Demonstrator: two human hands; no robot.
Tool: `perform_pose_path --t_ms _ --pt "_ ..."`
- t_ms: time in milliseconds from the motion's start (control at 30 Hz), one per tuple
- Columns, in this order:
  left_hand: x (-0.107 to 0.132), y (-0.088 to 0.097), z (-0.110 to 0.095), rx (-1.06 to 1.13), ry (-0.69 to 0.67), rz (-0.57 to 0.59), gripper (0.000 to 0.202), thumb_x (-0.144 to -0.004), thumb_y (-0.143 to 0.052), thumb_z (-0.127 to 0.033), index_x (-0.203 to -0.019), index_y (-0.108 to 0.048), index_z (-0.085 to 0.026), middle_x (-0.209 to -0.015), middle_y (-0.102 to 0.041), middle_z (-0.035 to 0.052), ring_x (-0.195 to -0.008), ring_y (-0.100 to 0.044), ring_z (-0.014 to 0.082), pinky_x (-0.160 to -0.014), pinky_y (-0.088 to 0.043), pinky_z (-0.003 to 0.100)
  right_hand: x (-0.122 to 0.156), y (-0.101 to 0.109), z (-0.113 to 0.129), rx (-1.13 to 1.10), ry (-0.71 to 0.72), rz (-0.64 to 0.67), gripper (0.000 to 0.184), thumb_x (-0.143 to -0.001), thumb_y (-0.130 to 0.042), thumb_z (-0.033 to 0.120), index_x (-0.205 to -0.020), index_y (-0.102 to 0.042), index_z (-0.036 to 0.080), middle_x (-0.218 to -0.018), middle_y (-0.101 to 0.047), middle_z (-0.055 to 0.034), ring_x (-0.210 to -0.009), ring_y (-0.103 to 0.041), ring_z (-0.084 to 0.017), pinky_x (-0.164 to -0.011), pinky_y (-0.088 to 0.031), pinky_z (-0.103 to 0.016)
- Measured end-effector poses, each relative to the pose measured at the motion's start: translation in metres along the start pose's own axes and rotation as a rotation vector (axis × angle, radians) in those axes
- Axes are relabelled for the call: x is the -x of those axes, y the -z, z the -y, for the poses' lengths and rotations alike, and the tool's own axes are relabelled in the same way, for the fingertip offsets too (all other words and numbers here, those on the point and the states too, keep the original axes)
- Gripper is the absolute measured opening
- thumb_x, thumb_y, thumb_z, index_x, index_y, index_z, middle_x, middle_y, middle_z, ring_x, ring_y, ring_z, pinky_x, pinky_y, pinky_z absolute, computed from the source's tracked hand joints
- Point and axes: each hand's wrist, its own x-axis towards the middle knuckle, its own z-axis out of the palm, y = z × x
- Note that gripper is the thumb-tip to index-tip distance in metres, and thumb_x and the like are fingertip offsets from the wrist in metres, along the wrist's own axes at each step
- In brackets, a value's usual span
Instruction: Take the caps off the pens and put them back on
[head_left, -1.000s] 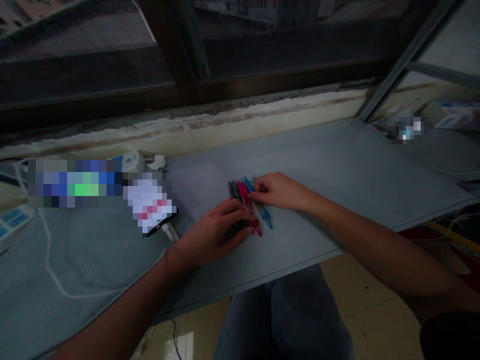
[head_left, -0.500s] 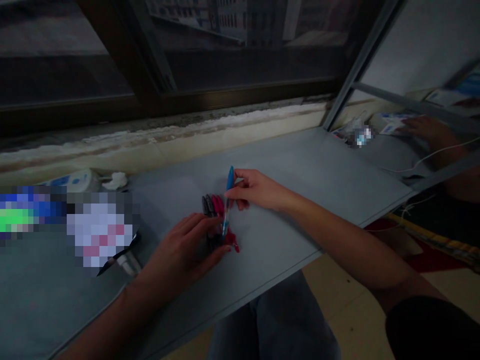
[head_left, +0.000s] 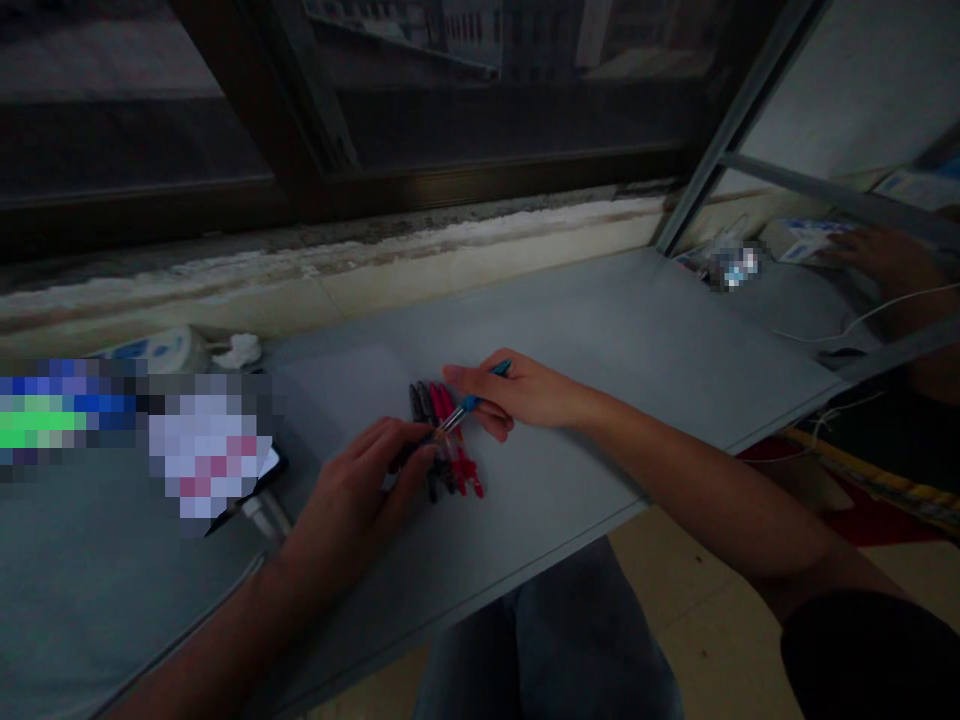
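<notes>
A blue pen [head_left: 470,404] with a clear barrel slants over the table between my two hands. My right hand [head_left: 517,390] is closed around its blue upper part, whose end shows beyond the fingers. The fingertips of my left hand [head_left: 382,465] pinch the lower barrel, hiding the tip. Under the blue pen, two black pens [head_left: 417,402] and two red pens [head_left: 470,474] lie side by side on the grey tabletop [head_left: 555,400]. My left fingers partly cover the black ones.
At the left lie a blurred-out device [head_left: 210,450] with a white cable plug [head_left: 262,518], a tissue roll [head_left: 176,350] and a crumpled tissue [head_left: 240,350]. A metal frame [head_left: 697,205] stands at the right; beyond it another person's hand [head_left: 874,245] rests near a tissue pack.
The blue pen has gone from nearly upright to a low slant. My left fingers have closed on its lower end, and more of the red and black pens shows.
</notes>
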Motion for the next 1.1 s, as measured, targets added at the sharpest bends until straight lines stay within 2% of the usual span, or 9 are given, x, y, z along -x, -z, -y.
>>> perform_pose_path --t_ms 267,433,533,633,767,800,867,933,1100 --pt "0.003 0.001 -0.008 0.417 0.257 0.182 0.045 -0.108 -0.037 -0.048 -0.078 -0.056 -0.022 -0.069 -0.053 -0.0029 -0.062 -0.052 0.0146 -0.060 -0.044 0.025 0.012 0.004 0.010 -0.019 0.214 0.117 0.061 -0.101 -0.057 0.058 -0.056 -0.045 0.018 -0.049 -0.036 0.0070 -0.046 -0.027 -0.005 -0.047 -0.024 -0.025" --pt "0.002 0.002 -0.011 0.521 0.358 0.183 0.048 -0.107 -0.036 -0.053 -0.074 -0.053 -0.022 -0.070 -0.053 -0.0028 -0.065 -0.052 0.0150 -0.065 -0.046 0.026 0.014 0.003 0.011 0.058 0.327 0.171 0.050 -0.103 -0.058 0.048 -0.064 -0.045 0.019 -0.059 -0.034 0.0063 -0.054 -0.031 -0.007 -0.053 -0.028 -0.024" --pt "0.000 0.002 -0.008 0.542 0.365 0.183 0.048 -0.107 -0.034 -0.050 -0.070 -0.048 -0.023 -0.065 -0.047 -0.0041 -0.061 -0.048 0.0137 -0.064 -0.045 0.026 0.015 0.005 0.012 0.105 0.418 0.130 0.034 -0.095 -0.071 0.038 -0.078 -0.049 0.018 -0.071 -0.045 0.0043 -0.064 -0.041 -0.008 -0.059 -0.035 -0.022" --pt "0.000 0.002 -0.003 0.474 0.348 0.091 0.046 -0.107 -0.035 -0.049 -0.073 -0.050 -0.022 -0.067 -0.049 -0.0040 -0.063 -0.049 0.0139 -0.064 -0.044 0.026 0.016 0.011 0.013 0.162 0.368 0.054 0.032 -0.090 -0.078 0.041 -0.094 -0.059 0.016 -0.082 -0.059 0.0002 -0.072 -0.052 -0.011 -0.065 -0.041 -0.023" --pt "0.001 0.003 0.000 0.313 0.302 0.040 0.043 -0.106 -0.036 -0.045 -0.076 -0.055 -0.021 -0.068 -0.054 -0.0030 -0.062 -0.051 0.0145 -0.064 -0.043 0.028 0.013 0.018 0.012 0.216 0.137 0.025 0.057 -0.105 -0.048 0.056 -0.066 -0.057 0.016 -0.058 -0.053 0.0010 -0.055 -0.046 -0.010 -0.057 -0.035 -0.025" --pt "0.001 0.003 0.001 0.281 0.294 0.034 0.042 -0.106 -0.036 -0.044 -0.076 -0.056 -0.021 -0.067 -0.054 -0.0029 -0.062 -0.051 0.0147 -0.064 -0.042 0.028 0.012 0.020 0.010 0.228 0.108 0.036 0.054 -0.104 -0.052 0.054 -0.066 -0.057 0.016 -0.058 -0.054 0.0014 -0.055 -0.047 -0.009 -0.057 -0.036 -0.024" --pt "0.001 0.004 0.004 0.231 0.307 0.014 0.042 -0.105 -0.036 -0.045 -0.079 -0.058 -0.021 -0.065 -0.053 -0.0034 -0.060 -0.051 0.0150 -0.062 -0.041 0.028 0.008 0.022 0.007 0.203 0.131 0.024 0.035 -0.094 -0.070 0.045 -0.079 -0.062 0.015 -0.068 -0.061 0.0014 -0.063 -0.054 -0.010 -0.062 -0.041 -0.024" --pt "0.001 0.005 0.008 0.189 0.354 -0.007 0.044 -0.105 -0.036 -0.049 -0.079 -0.059 -0.022 -0.062 -0.048 -0.0046 -0.056 -0.048 0.0152 -0.058 -0.038 0.028 0.005 0.024 0.002 0.200 0.212 -0.034 0.034 -0.082 -0.084 0.036 -0.096 -0.061 0.016 -0.084 -0.065 0.0016 -0.068 -0.055 -0.010 -0.065 -0.043 -0.024" --pt "0.000 0.003 0.013 0.151 0.390 -0.016 0.046 -0.103 -0.035 -0.053 -0.080 -0.060 -0.022 -0.061 -0.046 -0.0047 -0.056 -0.047 0.0159 -0.058 -0.038 0.028 0.001 0.026 -0.004 0.151 0.135 0.002 0.034 -0.099 -0.062 0.049 -0.089 -0.060 0.016 -0.076 -0.064 -0.0005 -0.066 -0.055 -0.011 -0.064 -0.044 -0.025"
